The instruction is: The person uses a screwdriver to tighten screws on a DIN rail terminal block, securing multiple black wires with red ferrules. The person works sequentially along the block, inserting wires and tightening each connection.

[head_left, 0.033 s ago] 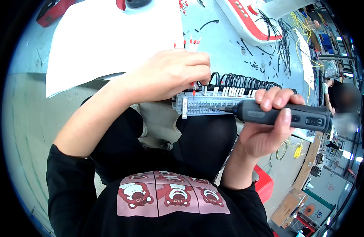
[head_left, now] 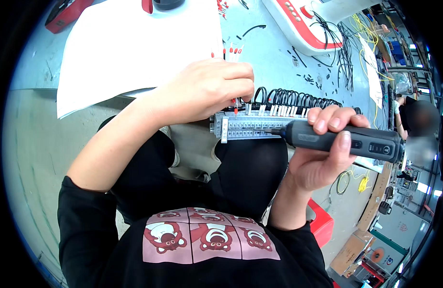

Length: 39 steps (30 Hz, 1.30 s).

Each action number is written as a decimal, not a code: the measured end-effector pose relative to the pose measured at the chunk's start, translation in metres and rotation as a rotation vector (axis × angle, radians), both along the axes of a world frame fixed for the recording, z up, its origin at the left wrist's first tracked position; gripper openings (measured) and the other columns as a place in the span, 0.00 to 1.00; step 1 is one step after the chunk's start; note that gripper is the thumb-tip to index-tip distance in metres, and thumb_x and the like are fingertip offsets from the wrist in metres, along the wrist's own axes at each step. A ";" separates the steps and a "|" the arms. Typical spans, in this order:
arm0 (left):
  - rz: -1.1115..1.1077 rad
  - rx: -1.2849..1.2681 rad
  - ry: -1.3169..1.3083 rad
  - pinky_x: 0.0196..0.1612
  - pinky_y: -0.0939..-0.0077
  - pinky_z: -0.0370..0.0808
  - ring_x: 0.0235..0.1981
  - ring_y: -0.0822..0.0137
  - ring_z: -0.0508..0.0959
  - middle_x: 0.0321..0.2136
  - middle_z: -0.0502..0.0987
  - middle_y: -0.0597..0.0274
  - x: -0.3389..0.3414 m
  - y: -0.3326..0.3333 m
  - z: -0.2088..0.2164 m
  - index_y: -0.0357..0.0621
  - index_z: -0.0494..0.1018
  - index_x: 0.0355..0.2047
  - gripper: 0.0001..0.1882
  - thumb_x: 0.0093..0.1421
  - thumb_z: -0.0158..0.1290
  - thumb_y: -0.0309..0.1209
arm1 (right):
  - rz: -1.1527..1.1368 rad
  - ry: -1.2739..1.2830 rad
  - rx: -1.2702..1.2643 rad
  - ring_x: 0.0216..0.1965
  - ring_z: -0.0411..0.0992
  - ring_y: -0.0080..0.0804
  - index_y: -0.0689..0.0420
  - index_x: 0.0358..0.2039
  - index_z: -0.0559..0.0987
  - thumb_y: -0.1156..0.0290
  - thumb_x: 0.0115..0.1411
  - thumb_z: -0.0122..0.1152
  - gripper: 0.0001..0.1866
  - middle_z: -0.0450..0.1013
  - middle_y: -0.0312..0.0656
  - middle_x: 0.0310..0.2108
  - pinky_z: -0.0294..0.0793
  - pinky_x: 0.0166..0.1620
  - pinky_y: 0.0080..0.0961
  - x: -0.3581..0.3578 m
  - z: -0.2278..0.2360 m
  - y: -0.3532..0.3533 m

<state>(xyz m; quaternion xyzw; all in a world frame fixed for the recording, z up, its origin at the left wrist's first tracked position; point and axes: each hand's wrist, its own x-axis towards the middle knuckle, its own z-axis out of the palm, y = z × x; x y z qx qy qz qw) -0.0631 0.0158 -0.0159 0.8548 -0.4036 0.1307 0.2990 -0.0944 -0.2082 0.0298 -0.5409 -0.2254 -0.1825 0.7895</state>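
My left hand point(head_left: 207, 89) is closed in a pinch over the left end of a grey terminal block strip point(head_left: 260, 136). Between its fingers is a wire with a red ferrule point(head_left: 236, 111), which points down at the strip; the wire's upper part is hidden by the fingers. My right hand point(head_left: 322, 161) is wrapped around a dark grey electric screwdriver point(head_left: 312, 136), held almost level. Its thin bit points left and reaches over the strip's front rows. Black looped wires point(head_left: 288, 97) with white sleeves line the strip's far side.
White paper point(head_left: 130, 53) covers the table's left part. Several red-tipped wire ends point(head_left: 232, 50) stand beyond my left hand. A red-and-white machine base point(head_left: 303, 24), black wire scraps point(head_left: 308, 78) and a wire bundle point(head_left: 346, 57) lie farther back. A red stool point(head_left: 320, 223) is at lower right.
The screwdriver and my right hand have shifted very slightly left. My left hand has moved a touch left, still pinching the wire.
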 end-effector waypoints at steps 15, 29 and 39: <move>0.018 -0.131 0.065 0.45 0.63 0.74 0.42 0.56 0.76 0.39 0.72 0.61 0.002 0.000 -0.007 0.43 0.71 0.38 0.17 0.47 0.57 0.17 | -0.071 -0.222 -0.106 0.28 0.71 0.30 0.55 0.47 0.61 0.77 0.59 0.62 0.21 0.69 0.43 0.31 0.78 0.35 0.32 -0.014 -0.003 0.027; 0.044 -0.216 0.112 0.43 0.63 0.72 0.38 0.54 0.75 0.33 0.74 0.56 0.007 0.002 -0.013 0.41 0.68 0.33 0.12 0.49 0.55 0.19 | -0.092 -0.101 -0.189 0.35 0.74 0.34 0.57 0.51 0.61 0.79 0.58 0.62 0.24 0.70 0.46 0.36 0.78 0.44 0.37 -0.021 0.014 0.025; -0.079 -0.105 0.309 0.57 0.64 0.61 0.45 0.63 0.70 0.35 0.75 0.62 0.002 0.009 0.001 0.43 0.76 0.41 0.16 0.51 0.49 0.27 | -0.061 -0.154 -0.223 0.33 0.73 0.32 0.57 0.51 0.61 0.85 0.53 0.62 0.27 0.69 0.45 0.36 0.76 0.45 0.38 -0.016 0.006 0.019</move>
